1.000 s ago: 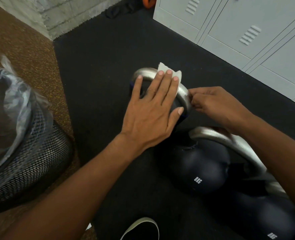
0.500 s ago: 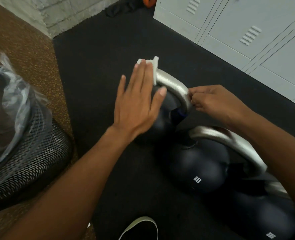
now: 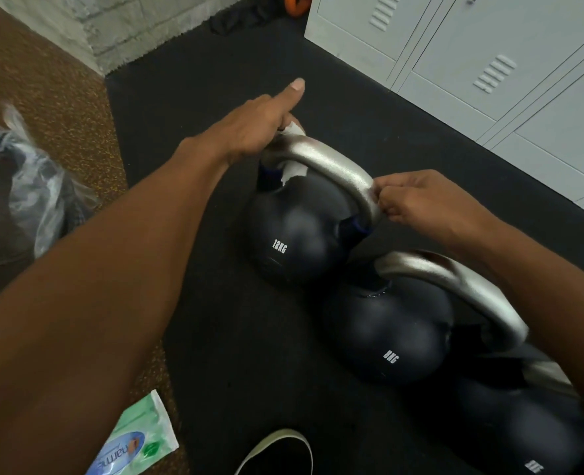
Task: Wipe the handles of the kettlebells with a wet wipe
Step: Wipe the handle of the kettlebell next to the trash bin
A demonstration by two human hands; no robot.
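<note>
So the left hand [image 3: 256, 130] was wrapped over the far end of the silver handle [image 3: 331, 162] on the 12KG kettlebell [image 3: 294, 231], fingers curled round it with the wet wipe [image 3: 294, 150] squashed underneath, bits of white poking out above and below the bar. Thumb stuck straight out, pointing away. The right hand [image 3: 420, 204] was closed up, pinching the near end of that same handle, looked like it was steadying it. Both forearms reached in from the bottom corners, left one filling a lot of the view.

That kettlebell sat on the black floor mat [image 3: 215, 303], right up against an 8KG kettlebell [image 3: 386, 334], with a third kettlebell [image 3: 517, 430] half hidden under the right arm. Pack of wipes [image 3: 139, 440] lay by the left elbow, a bin with a plastic liner [image 3: 26, 186] off left, grey lockers [image 3: 472, 56] behind.
</note>
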